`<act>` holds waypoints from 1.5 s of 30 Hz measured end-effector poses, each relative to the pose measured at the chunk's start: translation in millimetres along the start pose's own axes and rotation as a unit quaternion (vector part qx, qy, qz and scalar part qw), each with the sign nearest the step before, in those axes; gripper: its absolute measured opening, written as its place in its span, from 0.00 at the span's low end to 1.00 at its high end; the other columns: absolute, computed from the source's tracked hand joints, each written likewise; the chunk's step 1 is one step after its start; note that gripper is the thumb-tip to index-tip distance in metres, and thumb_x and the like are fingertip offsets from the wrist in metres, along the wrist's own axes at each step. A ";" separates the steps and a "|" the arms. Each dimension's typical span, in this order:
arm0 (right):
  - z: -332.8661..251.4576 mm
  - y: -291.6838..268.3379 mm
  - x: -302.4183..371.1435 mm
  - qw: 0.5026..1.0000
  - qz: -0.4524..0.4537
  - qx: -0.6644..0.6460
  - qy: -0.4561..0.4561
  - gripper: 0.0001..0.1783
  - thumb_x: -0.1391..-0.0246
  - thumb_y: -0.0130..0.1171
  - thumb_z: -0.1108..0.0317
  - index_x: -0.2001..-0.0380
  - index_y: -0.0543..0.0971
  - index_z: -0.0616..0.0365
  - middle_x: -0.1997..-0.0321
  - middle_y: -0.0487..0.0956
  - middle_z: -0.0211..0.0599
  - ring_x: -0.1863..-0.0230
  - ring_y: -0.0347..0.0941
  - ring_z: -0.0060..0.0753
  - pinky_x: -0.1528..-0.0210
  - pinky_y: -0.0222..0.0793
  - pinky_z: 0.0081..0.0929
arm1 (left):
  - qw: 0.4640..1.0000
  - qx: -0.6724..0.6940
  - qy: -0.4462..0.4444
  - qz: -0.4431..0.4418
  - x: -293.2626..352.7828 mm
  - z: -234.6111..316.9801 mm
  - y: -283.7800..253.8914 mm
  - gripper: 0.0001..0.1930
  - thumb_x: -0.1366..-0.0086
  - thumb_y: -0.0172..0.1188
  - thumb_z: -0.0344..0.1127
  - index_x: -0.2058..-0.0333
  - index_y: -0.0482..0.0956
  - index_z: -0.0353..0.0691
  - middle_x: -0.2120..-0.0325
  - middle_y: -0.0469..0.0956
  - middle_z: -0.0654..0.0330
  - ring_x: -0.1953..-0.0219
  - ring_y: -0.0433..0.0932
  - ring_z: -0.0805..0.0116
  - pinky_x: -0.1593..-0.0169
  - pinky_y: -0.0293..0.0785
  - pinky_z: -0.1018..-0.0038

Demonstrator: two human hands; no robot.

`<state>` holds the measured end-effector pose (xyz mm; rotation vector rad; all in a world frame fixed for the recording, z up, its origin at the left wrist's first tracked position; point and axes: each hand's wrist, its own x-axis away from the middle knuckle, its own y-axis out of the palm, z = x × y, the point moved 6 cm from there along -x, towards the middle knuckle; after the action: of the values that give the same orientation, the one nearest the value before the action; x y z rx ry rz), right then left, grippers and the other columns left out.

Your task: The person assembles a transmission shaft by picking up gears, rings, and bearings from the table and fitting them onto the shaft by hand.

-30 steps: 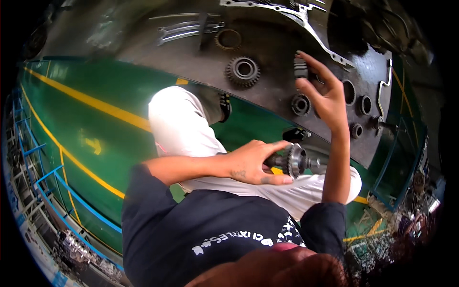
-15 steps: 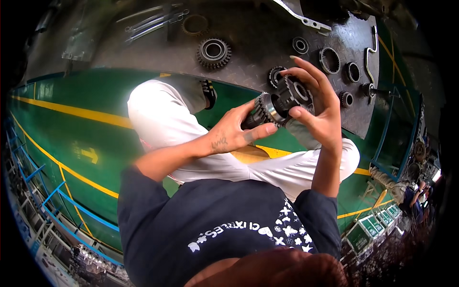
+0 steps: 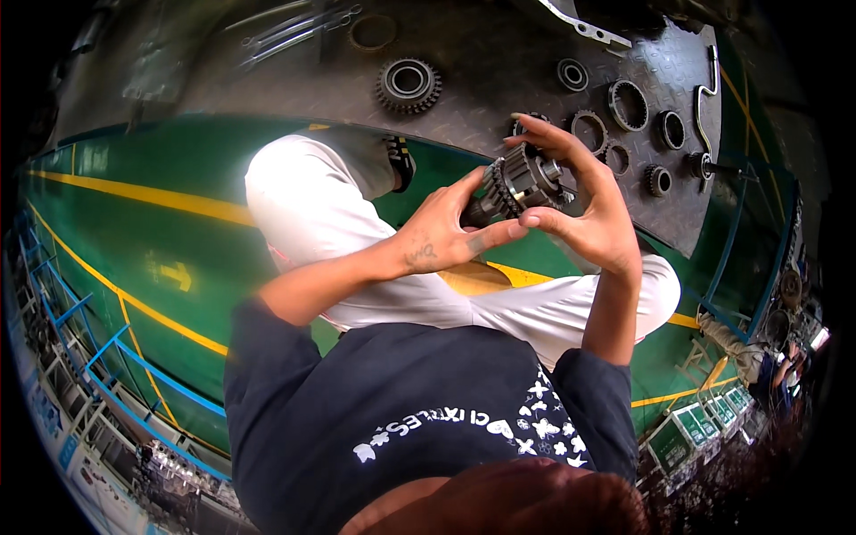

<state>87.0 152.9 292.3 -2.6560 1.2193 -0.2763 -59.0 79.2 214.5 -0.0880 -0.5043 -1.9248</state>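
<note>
My left hand (image 3: pixel 437 234) is wrapped round a dark gear shaft (image 3: pixel 477 212), its thumb stretched along the near side. On the shaft sits a toothed gear (image 3: pixel 497 189), and against it a slotted metal hub (image 3: pixel 528 180). A bright shaft end (image 3: pixel 555 169) sticks out beyond the hub. My right hand (image 3: pixel 596 201) curves round the hub's outer side, thumb on its near edge and fingers arched over the far side. The fingers partly hide a small gear (image 3: pixel 528 123) on the metal plate behind.
The dark metal plate (image 3: pixel 481 71) carries a large gear (image 3: pixel 408 86), a bearing (image 3: pixel 572 75), several rings such as a toothed ring (image 3: pixel 628 105), a small gear (image 3: pixel 658 180) and a bent metal pipe (image 3: pixel 706 98). Wrenches (image 3: pixel 301 36) lie far left. My crossed legs (image 3: pixel 571 308) are beneath my hands.
The hub in my right hand has moved left along the shaft and now sits against the gear. The shaft end now shows through it. My view has shifted slightly.
</note>
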 end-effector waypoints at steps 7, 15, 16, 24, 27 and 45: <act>6.6 16.1 -1.4 0.982 0.094 -0.163 -0.012 0.26 0.37 0.65 0.55 0.44 0.77 0.63 0.44 0.80 0.43 0.38 0.73 0.35 0.33 0.65 0.34 | 0.998 -0.064 -0.008 0.023 0.1 6.6 -2.3 0.45 0.41 0.77 0.54 0.37 0.64 0.30 0.52 0.82 0.49 0.51 0.82 0.64 0.48 0.81 0.67; -14.9 33.9 0.7 0.977 0.199 0.032 -0.073 0.13 0.41 0.63 0.69 0.54 0.80 0.63 0.54 0.84 0.42 0.52 0.81 0.38 0.45 0.74 0.31 | 0.974 -0.199 0.070 0.081 -3.2 3.4 -5.0 0.39 0.44 0.73 0.36 0.36 0.64 0.36 0.59 0.84 0.41 0.55 0.85 0.40 0.54 0.81 0.59; -18.1 33.4 1.9 0.972 0.218 0.040 -0.084 0.15 0.46 0.67 0.71 0.56 0.80 0.62 0.56 0.84 0.42 0.55 0.82 0.40 0.47 0.75 0.31 | 0.974 -0.200 0.062 0.082 -5.0 3.1 -4.3 0.39 0.43 0.73 0.35 0.35 0.64 0.37 0.59 0.84 0.40 0.53 0.84 0.38 0.53 0.80 0.58; -66.5 6.4 24.3 0.905 0.218 0.004 -0.364 0.21 0.50 0.75 0.69 0.55 0.81 0.64 0.57 0.85 0.48 0.56 0.82 0.49 0.46 0.77 0.43 | 0.975 -0.168 0.145 0.010 11.3 23.4 6.5 0.21 0.44 0.72 0.24 0.51 0.82 0.35 0.58 0.87 0.54 0.58 0.87 0.63 0.52 0.80 0.69; -68.3 -17.6 40.9 0.851 0.345 -0.055 -0.391 0.21 0.41 0.68 0.63 0.50 0.77 0.66 0.55 0.82 0.49 0.52 0.79 0.44 0.45 0.76 0.42 | 0.973 -0.138 0.182 -0.032 10.6 23.7 8.7 0.21 0.45 0.75 0.24 0.51 0.84 0.35 0.52 0.87 0.56 0.57 0.87 0.69 0.49 0.80 0.74; 37.5 -4.4 -88.9 0.932 0.131 0.310 -0.135 0.33 0.39 0.67 0.53 0.36 0.74 0.60 0.35 0.73 0.55 0.33 0.69 0.60 0.31 0.65 0.46 | 0.984 0.111 0.050 -0.127 26.6 12.3 2.6 0.06 0.31 0.67 0.32 0.62 0.83 0.36 0.64 0.86 0.58 0.62 0.80 0.71 0.56 0.76 0.71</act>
<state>42.7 227.6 250.0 -1.8982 1.1403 -0.1985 -69.6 60.0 234.2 0.2258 -0.6859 -2.0931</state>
